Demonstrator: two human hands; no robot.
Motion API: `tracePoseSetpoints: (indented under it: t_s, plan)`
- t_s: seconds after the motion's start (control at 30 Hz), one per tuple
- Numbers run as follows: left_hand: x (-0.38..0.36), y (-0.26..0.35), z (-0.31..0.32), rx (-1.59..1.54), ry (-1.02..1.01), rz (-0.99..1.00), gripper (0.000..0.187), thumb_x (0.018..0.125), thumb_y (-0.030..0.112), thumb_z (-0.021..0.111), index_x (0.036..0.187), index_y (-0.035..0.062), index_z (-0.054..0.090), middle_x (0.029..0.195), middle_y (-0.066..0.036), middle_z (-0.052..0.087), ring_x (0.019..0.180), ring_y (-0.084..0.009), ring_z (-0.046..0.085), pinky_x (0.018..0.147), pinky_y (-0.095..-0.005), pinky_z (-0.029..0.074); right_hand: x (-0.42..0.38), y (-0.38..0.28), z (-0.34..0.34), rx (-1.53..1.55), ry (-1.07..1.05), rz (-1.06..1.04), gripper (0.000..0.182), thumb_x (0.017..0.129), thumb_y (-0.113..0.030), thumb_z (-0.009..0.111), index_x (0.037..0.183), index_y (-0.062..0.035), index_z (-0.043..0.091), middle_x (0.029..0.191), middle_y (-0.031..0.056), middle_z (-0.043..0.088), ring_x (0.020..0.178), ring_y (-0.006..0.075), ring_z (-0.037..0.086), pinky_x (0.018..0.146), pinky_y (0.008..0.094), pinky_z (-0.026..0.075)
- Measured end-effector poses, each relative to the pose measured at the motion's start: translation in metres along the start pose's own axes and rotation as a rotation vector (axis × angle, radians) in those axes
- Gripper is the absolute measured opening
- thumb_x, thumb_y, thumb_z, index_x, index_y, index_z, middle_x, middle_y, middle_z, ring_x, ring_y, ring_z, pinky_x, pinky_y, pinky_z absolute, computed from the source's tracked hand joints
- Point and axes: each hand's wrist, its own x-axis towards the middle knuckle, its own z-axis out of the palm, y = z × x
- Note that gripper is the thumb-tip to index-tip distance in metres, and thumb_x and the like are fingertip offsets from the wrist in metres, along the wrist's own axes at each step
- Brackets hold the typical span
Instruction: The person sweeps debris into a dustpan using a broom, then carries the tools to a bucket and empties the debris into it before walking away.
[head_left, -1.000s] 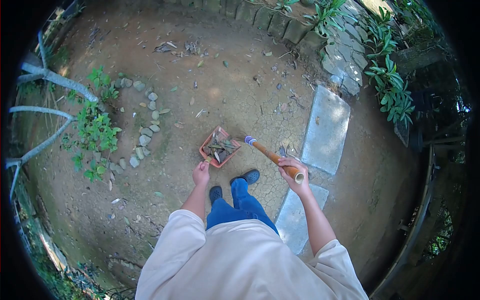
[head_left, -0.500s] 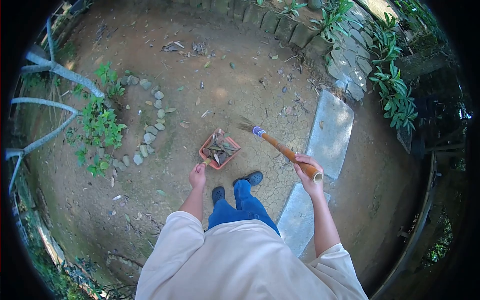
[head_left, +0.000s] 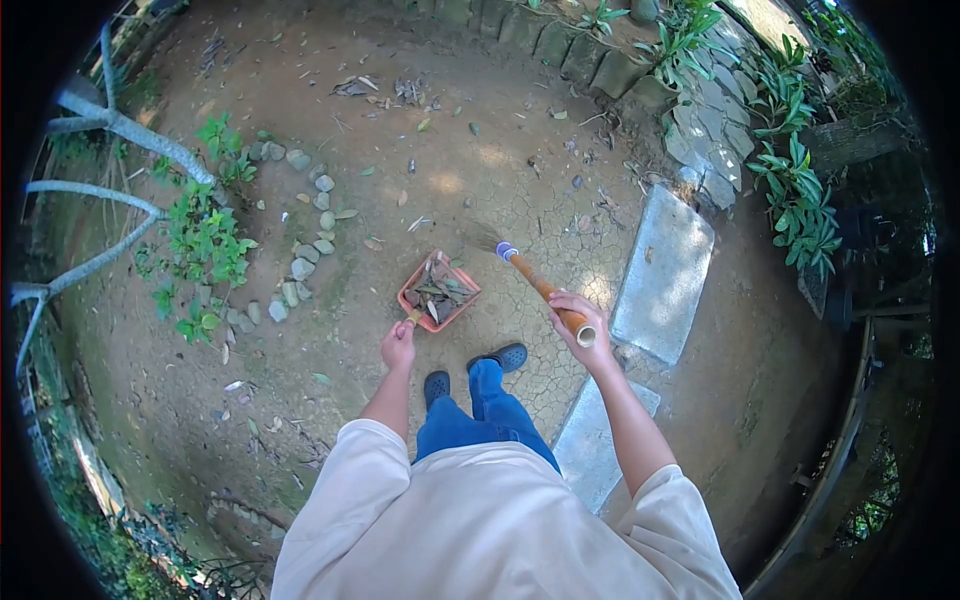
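My left hand (head_left: pixel 398 346) is closed on the short yellowish handle of an orange-red dustpan (head_left: pixel 461 314). Dry brown leaves (head_left: pixel 437 290) are heaped inside the pan, which hangs in front of my feet. In my right hand (head_left: pixel 588 335) is a broom (head_left: pixel 541 285) with a thick bamboo handle, a purple-and-white binding and thin dark bristles. Its bristle end points forward and left, beyond the dustpan's right corner and apart from it. Whether the bristles touch the ground is hard to tell.
Two pale stone slabs (head_left: pixel 662 275) lie to my right on the cracked soil. On the left, a curve of small stones (head_left: pixel 303 269) borders a leafy plant (head_left: pixel 207 240) and grey branches (head_left: pixel 150 145). Scattered leaves (head_left: pixel 354 87) lie ahead, before a block edging (head_left: pixel 553 42).
My right hand has moved left and inward with the broom, bringing its bristle end slightly left. My left hand and the dustpan have barely moved.
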Motion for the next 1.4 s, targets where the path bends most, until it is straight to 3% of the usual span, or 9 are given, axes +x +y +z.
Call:
tracePoseSetpoints:
  t_s: [0.23,0.27,0.63,0.97,1.23,1.4]
  plan:
    - [0.002,-0.004,0.008,-0.008,-0.031,-0.046,0.052,0.09,0.035,0.071,0.128,-0.0002,0.063,0.107,-0.01,0.073,0.097,-0.018,0.069,0.089,-0.0309,0.05,-0.004,-0.009,-0.024,0.129,-0.102,0.123,0.024,0.078,-0.001,0.077,0.101,-0.0039,0.071,0.106,0.0089,0.074,0.104,0.0262,0.07,0.09,0.0363,0.055]
    - [0.003,-0.003,0.007,-0.012,-0.032,-0.044,0.052,0.09,0.034,0.071,0.128,-0.0001,0.064,0.107,-0.01,0.073,0.097,-0.0176,0.069,0.089,-0.0305,0.05,-0.009,-0.013,-0.031,0.114,-0.091,0.2,0.024,0.078,0.0,0.077,0.101,-0.0038,0.071,0.106,0.0081,0.074,0.104,0.0249,0.07,0.092,0.0362,0.054]
    - [0.0,-0.006,-0.008,-0.059,-0.046,-0.024,0.048,0.09,0.032,0.072,0.126,-0.0004,0.065,0.101,-0.007,0.074,0.091,-0.0132,0.069,0.083,-0.028,0.051,-0.037,-0.065,-0.083,0.126,0.097,0.231,0.024,0.077,0.005,0.075,0.1,-0.0025,0.072,0.106,0.0103,0.074,0.111,0.027,0.068,0.097,0.0376,0.052]
    - [-0.001,0.021,0.024,-0.035,-0.104,0.02,0.05,0.089,0.033,0.074,0.125,-0.0005,0.066,0.098,-0.006,0.074,0.085,-0.0105,0.066,0.08,-0.0261,0.051,-0.06,-0.044,-0.108,0.094,0.296,0.31,0.025,0.077,0.006,0.074,0.101,-0.0011,0.071,0.106,0.013,0.074,0.104,0.0248,0.07,0.094,0.0346,0.053]
    - [0.009,0.074,0.07,-0.022,-0.254,0.073,0.045,0.092,0.019,0.063,0.132,-0.0002,0.059,0.101,-0.006,0.07,0.075,-0.0103,0.064,0.065,-0.0249,0.052,-0.069,-0.022,-0.14,-0.014,0.406,0.341,0.022,0.077,0.006,0.074,0.097,-0.0009,0.071,0.105,0.0141,0.073,0.104,0.0252,0.07,0.094,0.0348,0.053]
    - [0.009,0.122,0.107,-0.061,-0.273,0.066,0.044,0.089,0.022,0.07,0.127,0.0005,0.064,0.097,-0.004,0.071,0.076,-0.0101,0.064,0.066,-0.0261,0.051,-0.071,-0.003,-0.162,-0.052,0.485,0.361,0.02,0.077,0.006,0.075,0.096,-0.0017,0.071,0.104,0.0135,0.073,0.103,0.0257,0.07,0.092,0.035,0.053]
